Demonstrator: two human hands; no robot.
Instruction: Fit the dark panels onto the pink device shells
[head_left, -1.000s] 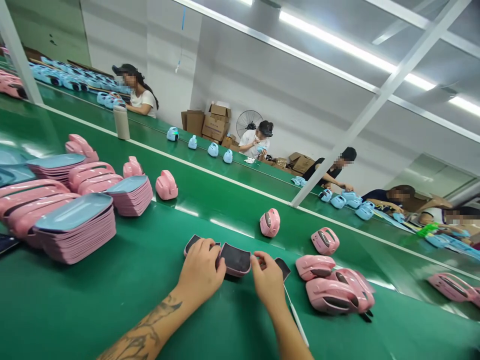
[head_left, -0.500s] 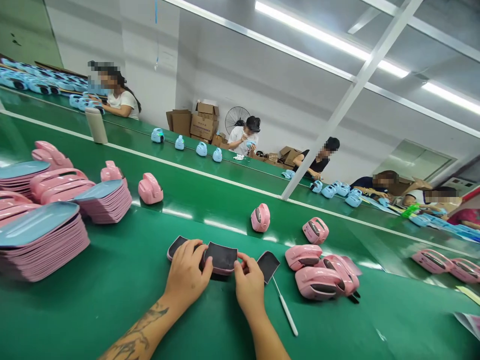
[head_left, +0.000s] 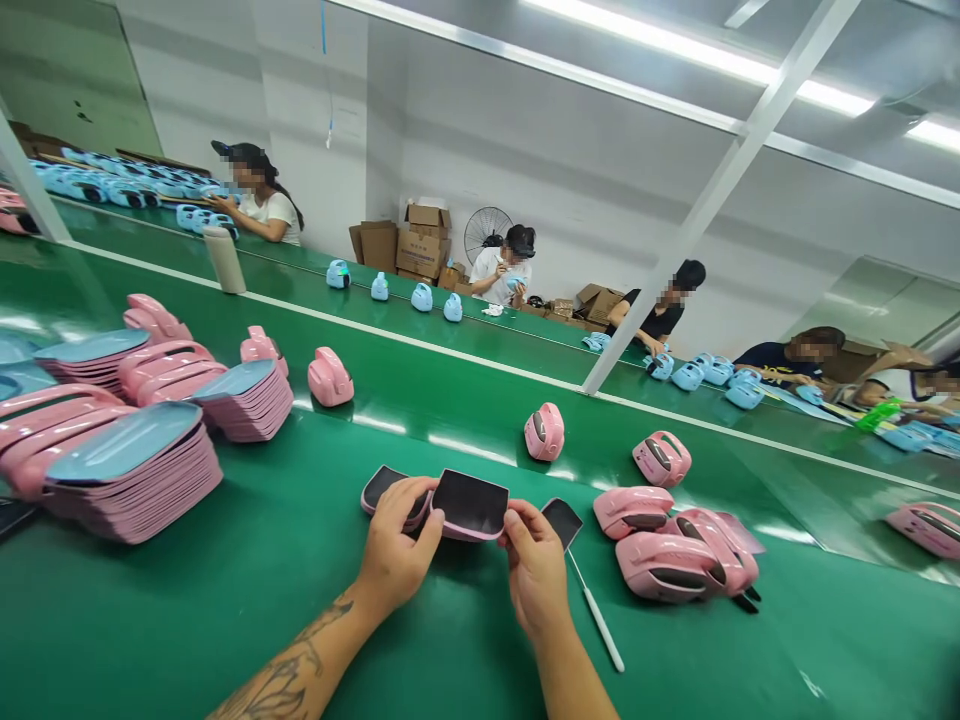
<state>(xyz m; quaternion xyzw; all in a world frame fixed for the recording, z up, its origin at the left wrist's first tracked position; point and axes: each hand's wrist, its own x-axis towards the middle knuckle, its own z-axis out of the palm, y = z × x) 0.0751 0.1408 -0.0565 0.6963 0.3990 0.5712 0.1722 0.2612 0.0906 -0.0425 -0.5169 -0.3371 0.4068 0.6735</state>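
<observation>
Head view, left hand [head_left: 397,545] and right hand [head_left: 536,565] pinching a dark-faced pink panel [head_left: 471,503], carton [head_left: 420,253] print illegible

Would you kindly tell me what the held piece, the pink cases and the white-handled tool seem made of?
Held piece: smooth pink rim suggests plastic; dull dark face unclear. Pink cases: likely glossy plastic, from the bright reflections. White-handled tool: smooth, even handle suggests plastic; thin shaft possibly metal.

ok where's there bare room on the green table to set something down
The green table looks bare between the front blue-topped stack and the left hand, and right of the white-handled tool, nearer than the pink cases. Crowded: far left, with stacks and cases, and the middle, with dark-faced pieces.
</observation>
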